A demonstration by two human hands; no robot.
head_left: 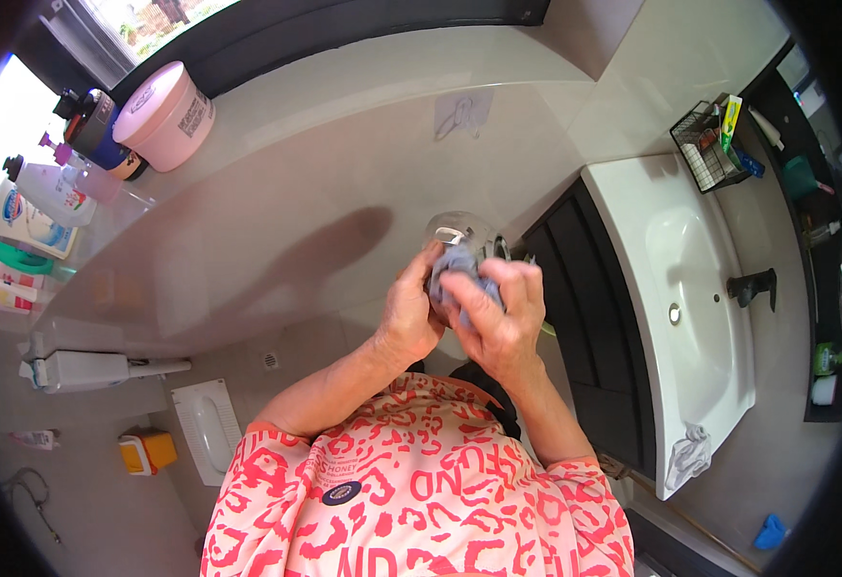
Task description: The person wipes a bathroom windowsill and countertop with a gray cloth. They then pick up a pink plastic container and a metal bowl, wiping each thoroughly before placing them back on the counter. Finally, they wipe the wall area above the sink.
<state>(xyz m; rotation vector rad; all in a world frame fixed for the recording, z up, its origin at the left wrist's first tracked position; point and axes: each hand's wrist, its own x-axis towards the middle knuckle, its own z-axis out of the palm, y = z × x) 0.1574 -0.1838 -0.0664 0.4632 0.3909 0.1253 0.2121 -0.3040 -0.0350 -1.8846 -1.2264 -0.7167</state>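
Note:
In front of my chest, my left hand (pixel 408 314) grips the side of a clear, rounded vessel (pixel 464 222), perhaps a glass jar or jug. A dark-rimmed curved part shows at its right side; I cannot tell whether that is a handle. My right hand (pixel 505 324) presses a crumpled grey-blue cloth (pixel 455 265) against the vessel, with fingers bent around the cloth. The right fingers look slightly blurred. Cloth and hands hide the vessel's near part.
At right is a white washbasin (pixel 695 252) with a black faucet (pixel 751 287), a wire basket (pixel 706 148) and a draped cloth (pixel 689 456). Bottles (pixel 53 191) and a pink tub (pixel 165 119) line the window ledge. A squat toilet (pixel 209 430) and yellow bin (pixel 148 452) are lower left.

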